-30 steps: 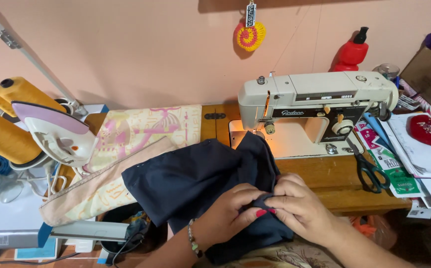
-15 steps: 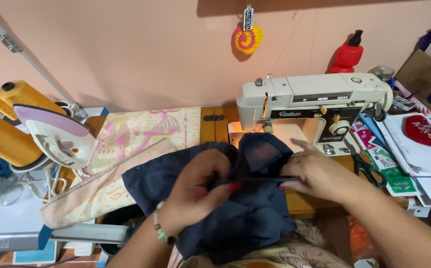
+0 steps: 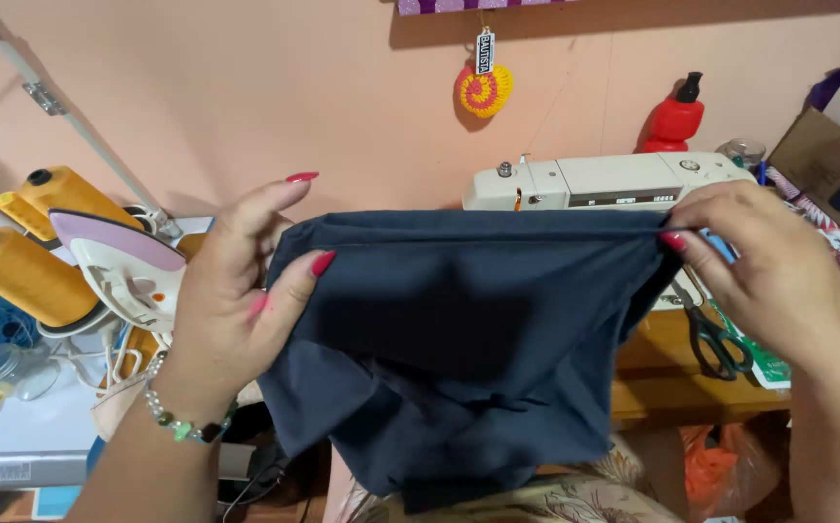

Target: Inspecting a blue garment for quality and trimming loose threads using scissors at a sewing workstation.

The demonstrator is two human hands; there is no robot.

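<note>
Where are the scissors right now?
In the head view, the black-handled scissors lie on the wooden table at the right, just below the right hand and in front of the sewing machine.

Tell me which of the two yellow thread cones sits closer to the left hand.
The lower yellow thread cone, lying left of the iron. It is nearer the left hand than the upper yellow thread cone, which sits farther back toward the wall.
</note>
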